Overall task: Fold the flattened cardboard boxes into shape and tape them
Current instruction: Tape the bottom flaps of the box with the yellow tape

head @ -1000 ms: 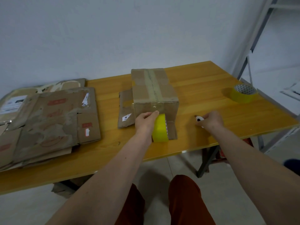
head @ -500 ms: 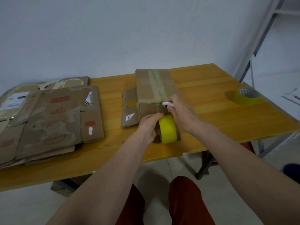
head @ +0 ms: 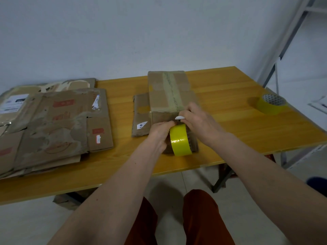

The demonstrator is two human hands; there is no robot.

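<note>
- fingers [head: 169, 123] of left hand [head: 158, 134] grip tape roll [head: 180, 141] at box [head: 169, 96] front; right hand [head: 198, 122] pinches a white cutter [head: 180, 118].
- box folded mid-bench [head: 230, 121], top seam taped; strip likely uncut.
- flat stack [head: 53, 121] remains.

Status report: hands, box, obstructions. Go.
Left hand holds tape roll against box. Right hand grips small white tool at tape. Nothing blocking.
</note>
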